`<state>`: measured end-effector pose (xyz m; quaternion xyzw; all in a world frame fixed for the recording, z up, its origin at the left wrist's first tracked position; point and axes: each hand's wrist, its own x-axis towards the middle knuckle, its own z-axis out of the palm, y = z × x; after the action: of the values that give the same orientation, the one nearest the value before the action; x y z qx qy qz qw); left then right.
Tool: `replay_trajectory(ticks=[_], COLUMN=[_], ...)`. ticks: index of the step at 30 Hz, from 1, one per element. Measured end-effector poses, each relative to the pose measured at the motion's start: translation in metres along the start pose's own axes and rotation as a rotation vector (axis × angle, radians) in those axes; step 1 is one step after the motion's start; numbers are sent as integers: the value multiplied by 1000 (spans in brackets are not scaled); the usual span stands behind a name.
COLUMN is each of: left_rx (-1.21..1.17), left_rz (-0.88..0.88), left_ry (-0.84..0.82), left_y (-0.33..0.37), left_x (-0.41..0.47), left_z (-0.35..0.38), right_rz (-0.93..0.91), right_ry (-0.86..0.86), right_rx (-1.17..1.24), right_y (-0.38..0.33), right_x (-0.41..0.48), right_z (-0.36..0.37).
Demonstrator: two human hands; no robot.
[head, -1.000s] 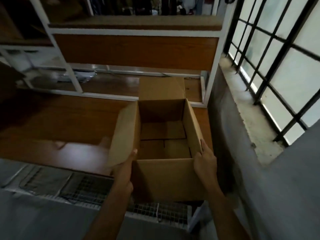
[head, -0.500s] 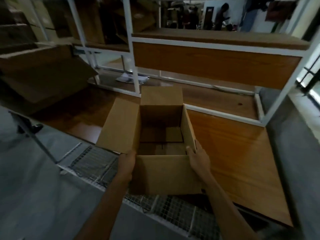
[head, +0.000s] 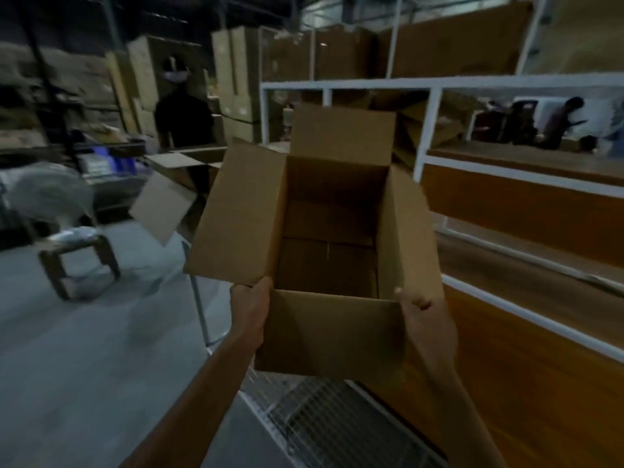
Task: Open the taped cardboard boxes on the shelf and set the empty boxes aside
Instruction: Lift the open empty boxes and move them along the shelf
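**Item: opened box, in transit**

Your cardboard box (head: 331,251) is open, flaps up, nothing visible inside; you hold it aloft beyond the shelf's (head: 526,336) near-left corner. Grip: left hand (head: 251,310) and right hand (head: 425,324) each clasp a near corner. Judged: opened, not yet set aside. Surroundings: another open box (head: 175,187), a stool (head: 79,261), a person (head: 184,109) beyond; floor path looks free.

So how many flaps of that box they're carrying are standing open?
3 show on the box: a left flap spread outward, a far flap standing up, and a right flap by the right hand. The left hand grips the near corner. A fourth, near flap may be folded down out of sight.
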<state>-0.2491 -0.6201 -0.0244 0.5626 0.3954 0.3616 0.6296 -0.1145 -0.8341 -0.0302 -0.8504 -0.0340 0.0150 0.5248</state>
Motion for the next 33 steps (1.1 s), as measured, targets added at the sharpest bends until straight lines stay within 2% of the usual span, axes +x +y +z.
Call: replay_trajectory(ticks=[3,5,10,14,19,28,33], left_rx=[-30,-56,-118,-155,-158,-219,-209], left_rz=[53,87,151,237,306,402,469], left_ry=[31,46,80,122,108,80,31], left_y=[27,43,83,124,181,233,244], left_x=[37,60,139,212,300,446,524], left_z=[-20,-30,-44,-48,-44,-53,-56], right_rz=[-56,-74,-128,-159,-235,-331,-320], right_ry=[-120,-185,-173,-244,-239,-237,-138], right_rx=[69,213,553,690,747,657,731], right_y=[-40,-70,-143,-202,-270,-356,-394], right_x=[10,14,42,82,132,199,218], right_z=[33,53,113,165,228,337,396])
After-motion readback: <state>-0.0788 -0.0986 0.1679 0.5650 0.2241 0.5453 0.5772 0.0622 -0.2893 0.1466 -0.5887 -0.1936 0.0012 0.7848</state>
